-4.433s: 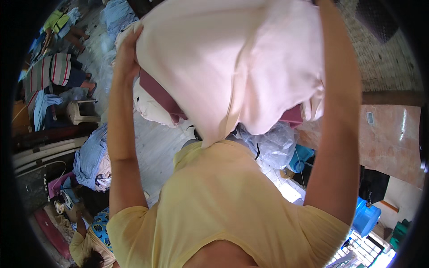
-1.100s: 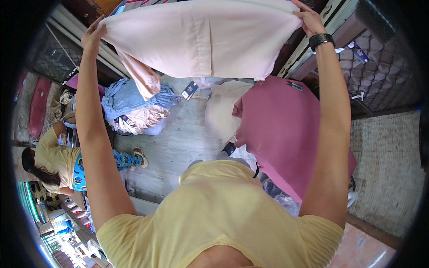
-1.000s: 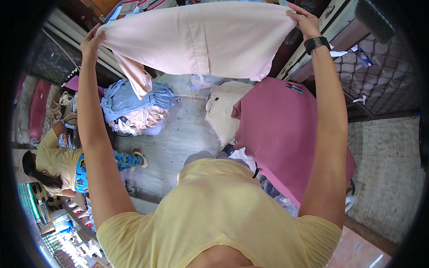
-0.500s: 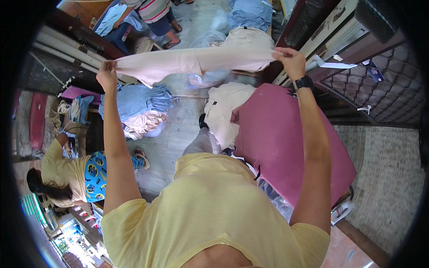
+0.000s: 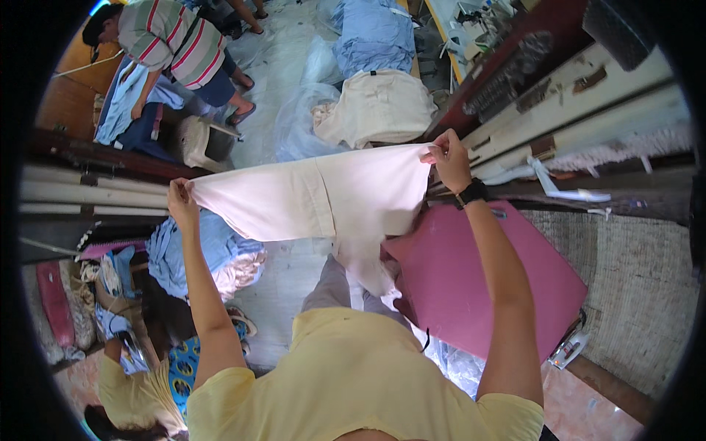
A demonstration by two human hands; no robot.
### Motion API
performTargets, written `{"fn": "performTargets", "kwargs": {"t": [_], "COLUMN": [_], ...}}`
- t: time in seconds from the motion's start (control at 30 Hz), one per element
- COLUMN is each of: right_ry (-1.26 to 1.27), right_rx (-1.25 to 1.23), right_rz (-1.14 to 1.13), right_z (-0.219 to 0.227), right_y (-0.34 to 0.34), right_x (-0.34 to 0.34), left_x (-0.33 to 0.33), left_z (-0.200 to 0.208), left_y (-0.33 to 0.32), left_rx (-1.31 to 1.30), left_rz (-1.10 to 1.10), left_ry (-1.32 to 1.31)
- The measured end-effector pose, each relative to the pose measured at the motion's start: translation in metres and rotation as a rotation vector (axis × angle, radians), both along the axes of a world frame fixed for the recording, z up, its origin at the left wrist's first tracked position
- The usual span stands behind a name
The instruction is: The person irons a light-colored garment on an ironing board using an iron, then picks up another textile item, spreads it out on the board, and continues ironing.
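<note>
1 mauve-covered table (image 5: 448,279) at right, 1 pale pink garment (image 5: 287,198) held aloft ahead.
The garment spans 2 hands: the left hand (image 5: 183,203) pinches 1 end between its fingers, the right hand (image 5: 450,163) pinches the other. Even tension with corners level should best flatten the cloth and keep its narrow sewn strip (image 5: 321,198) straight.
</note>
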State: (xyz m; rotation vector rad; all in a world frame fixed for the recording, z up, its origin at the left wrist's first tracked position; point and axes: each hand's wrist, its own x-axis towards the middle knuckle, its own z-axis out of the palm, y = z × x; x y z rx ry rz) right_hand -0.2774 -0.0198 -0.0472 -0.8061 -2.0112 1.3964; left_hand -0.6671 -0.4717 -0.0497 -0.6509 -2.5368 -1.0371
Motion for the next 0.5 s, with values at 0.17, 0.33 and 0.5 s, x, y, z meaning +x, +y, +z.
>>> {"fn": "performTargets", "kwargs": {"t": [0.17, 0.33, 0.5], "right_ry": [-0.242, -0.383, -0.672], "right_rx": [0.493, 0.794, 0.968], "right_rz": [0.134, -0.174, -0.319], "right_z": [-0.012, -0.046, -0.009], "right_y": [0.063, 0.180, 0.293], "right_x": [-0.070, -0.151, -0.200], "left_x": [-0.053, -0.116, -0.160], "left_z": [-0.020, -0.047, -0.037], "left_y": [0.049, 0.133, 0.249], "left_rx": [0.030, 0.304, 0.473], "left_rz": [-0.157, -0.274, -0.402], "left_ry": [-0.104, -0.343, -0.248]}}
